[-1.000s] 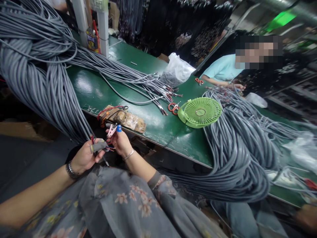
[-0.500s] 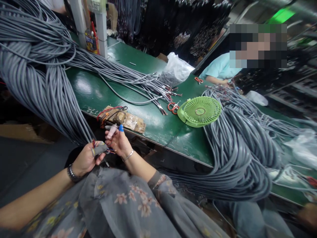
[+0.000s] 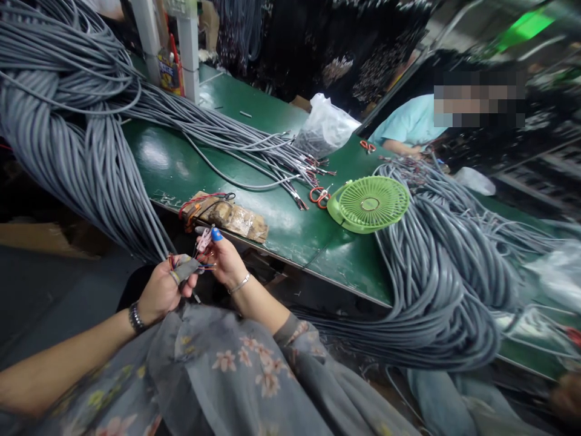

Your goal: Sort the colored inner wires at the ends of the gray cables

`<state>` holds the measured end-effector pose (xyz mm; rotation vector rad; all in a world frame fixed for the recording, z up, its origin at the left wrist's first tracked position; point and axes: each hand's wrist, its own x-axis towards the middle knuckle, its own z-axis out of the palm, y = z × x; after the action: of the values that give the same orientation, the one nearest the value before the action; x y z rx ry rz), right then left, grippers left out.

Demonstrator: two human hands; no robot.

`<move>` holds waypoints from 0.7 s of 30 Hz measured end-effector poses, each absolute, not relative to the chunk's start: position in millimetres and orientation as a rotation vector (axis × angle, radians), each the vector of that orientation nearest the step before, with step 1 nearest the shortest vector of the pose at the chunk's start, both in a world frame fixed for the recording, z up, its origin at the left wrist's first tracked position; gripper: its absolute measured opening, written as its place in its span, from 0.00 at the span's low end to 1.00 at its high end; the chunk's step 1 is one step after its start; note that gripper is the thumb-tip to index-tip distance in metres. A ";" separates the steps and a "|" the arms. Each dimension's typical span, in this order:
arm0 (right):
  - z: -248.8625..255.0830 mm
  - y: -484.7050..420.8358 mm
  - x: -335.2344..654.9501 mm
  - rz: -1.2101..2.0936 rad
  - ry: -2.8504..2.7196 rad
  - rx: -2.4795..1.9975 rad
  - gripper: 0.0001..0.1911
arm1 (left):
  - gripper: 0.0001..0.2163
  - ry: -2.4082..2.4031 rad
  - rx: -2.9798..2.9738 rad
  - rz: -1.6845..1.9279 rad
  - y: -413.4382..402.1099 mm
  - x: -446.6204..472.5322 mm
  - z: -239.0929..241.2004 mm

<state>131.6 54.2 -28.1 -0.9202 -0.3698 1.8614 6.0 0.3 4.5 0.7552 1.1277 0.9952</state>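
In the head view, your left hand [image 3: 162, 287] grasps a grey sleeve [image 3: 185, 270], held just before the tabletop [image 3: 290, 233], with coloured wires [image 3: 208, 266] poking from its end. Your right hand [image 3: 227, 261], a blue cap [image 3: 216, 234] on one digit, pinches a pink clip [image 3: 204, 241] beside the wires. Beyond lie a taped block [image 3: 242, 222], scissors [image 3: 319, 195] and a green fan [image 3: 371, 204]; grey cables [image 3: 113, 169] hang at your left.

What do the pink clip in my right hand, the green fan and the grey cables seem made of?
Pink clip: likely plastic, evenly coloured, though too small to judge finish. Green fan: seemingly moulded plastic, smooth, with uniform thin ribs. Grey cables: rubber or soft plastic sheaths, apparently; smooth, dull sheen, bending in curves.
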 end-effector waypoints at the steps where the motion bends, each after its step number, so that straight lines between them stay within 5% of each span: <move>1: -28.9 54.5 131.7 1.870 -0.370 -0.917 0.15 | 0.18 1.128 0.750 0.997 0.9 6.2 3.8; 17: -27.2 51.9 132.0 1.922 -0.330 -0.916 0.24 | 0.19 1.159 0.712 0.985 -1.2 5.6 7.0; 21: -25.4 51.8 133.8 1.950 -0.361 -0.890 0.20 | 0.18 1.174 0.678 0.958 -8.5 2.2 14.0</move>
<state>133.8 51.8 -25.4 -0.8899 -0.3613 1.9500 2.2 -8.5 14.0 0.6783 1.1737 0.9578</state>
